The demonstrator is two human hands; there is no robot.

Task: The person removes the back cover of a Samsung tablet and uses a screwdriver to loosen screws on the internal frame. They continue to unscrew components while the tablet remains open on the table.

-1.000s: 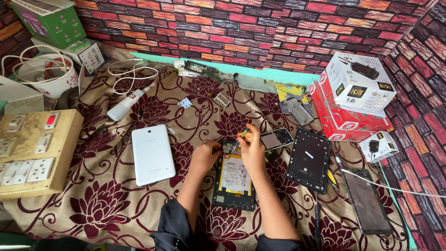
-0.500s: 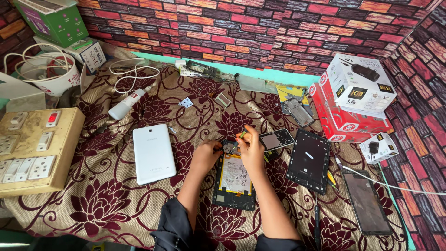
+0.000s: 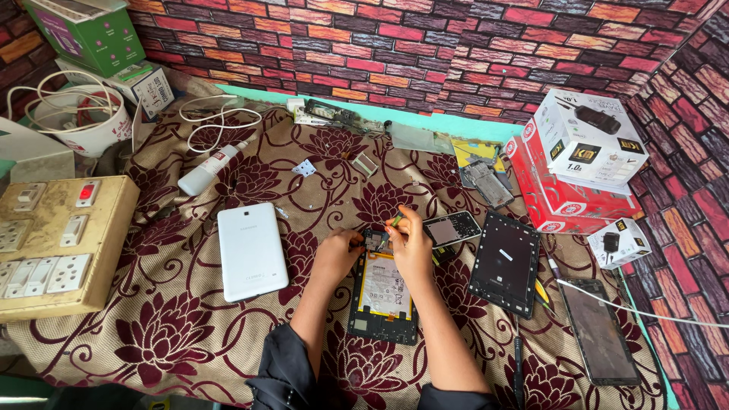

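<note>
hands hardly moved over the last second: the left hand (image 3: 339,254) still rests fingertips on the opened tablet (image 3: 385,292) at the cloth's near-middle edge, while the right hand (image 3: 411,241) stays pinched on a small tool (image 3: 396,219) over its top end, so work there continues.

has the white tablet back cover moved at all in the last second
No. The white back cover lies at the same spot and angle on the floral cloth, between the switchboard and the opened tablet.
</note>
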